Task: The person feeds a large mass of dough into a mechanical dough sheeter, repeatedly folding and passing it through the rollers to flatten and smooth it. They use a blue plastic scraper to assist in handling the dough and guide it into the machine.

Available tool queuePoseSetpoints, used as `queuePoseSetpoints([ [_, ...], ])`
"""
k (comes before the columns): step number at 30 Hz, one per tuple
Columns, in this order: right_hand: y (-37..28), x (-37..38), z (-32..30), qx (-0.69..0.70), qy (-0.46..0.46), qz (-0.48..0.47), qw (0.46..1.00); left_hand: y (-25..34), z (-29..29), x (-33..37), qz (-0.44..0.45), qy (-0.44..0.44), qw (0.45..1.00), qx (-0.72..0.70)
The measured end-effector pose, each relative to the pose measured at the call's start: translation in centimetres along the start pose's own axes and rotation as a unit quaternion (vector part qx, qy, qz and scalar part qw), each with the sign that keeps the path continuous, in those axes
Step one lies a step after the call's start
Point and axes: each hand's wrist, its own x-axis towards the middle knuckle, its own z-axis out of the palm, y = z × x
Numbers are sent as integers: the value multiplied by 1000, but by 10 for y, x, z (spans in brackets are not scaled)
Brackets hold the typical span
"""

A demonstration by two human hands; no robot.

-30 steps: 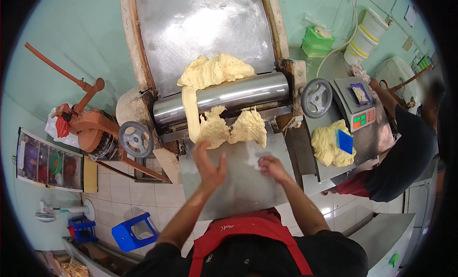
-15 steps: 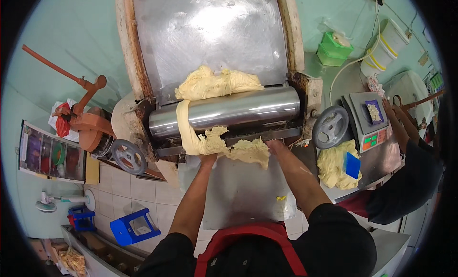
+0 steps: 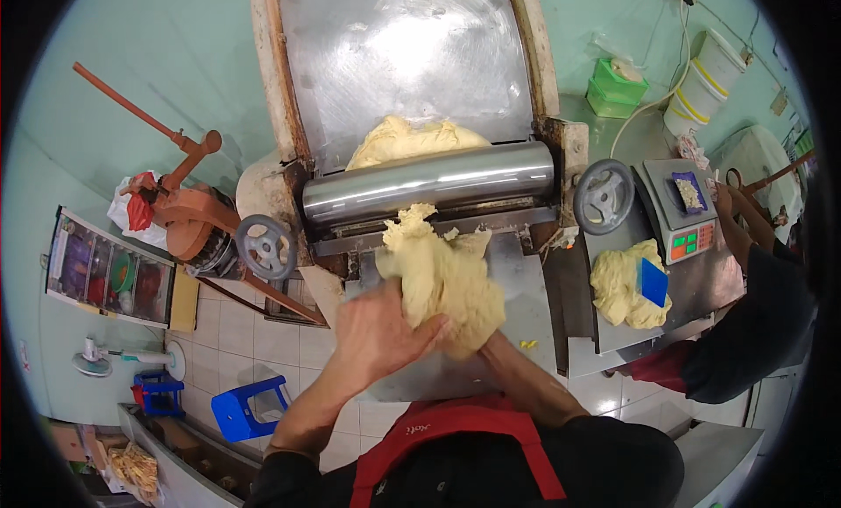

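Note:
A torn, pale yellow mass of dough is held up in front of the steel roller, slightly blurred by motion. My left hand grips its left side, with the thumb across the near face. From the lower right, my right hand reaches under the same dough, which covers its fingers. Behind the roller, a second lump of dough rests at the foot of the sloping metal plate. Below my hands is a metal tray with small dough scraps.
Handwheels flank the roller, one left and one right. On the right-hand table are dough with a blue scraper, a scale bearing a small purple tray, and green tubs. A co-worker's arm reaches toward the scale.
Both hands have come up and back from the roller's front edge with the dough gathered between them. The strip that hung over the roller's left end is no longer there.

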Motion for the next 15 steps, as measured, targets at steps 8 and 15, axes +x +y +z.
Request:
queuePoseSetpoints([
  [8,-77,99,51,188,-73,-239,950,9,-3,101,181,361,911,90],
  [15,-72,44,82,205,16,-171,964,-30,2,189,156,372,915,28],
])
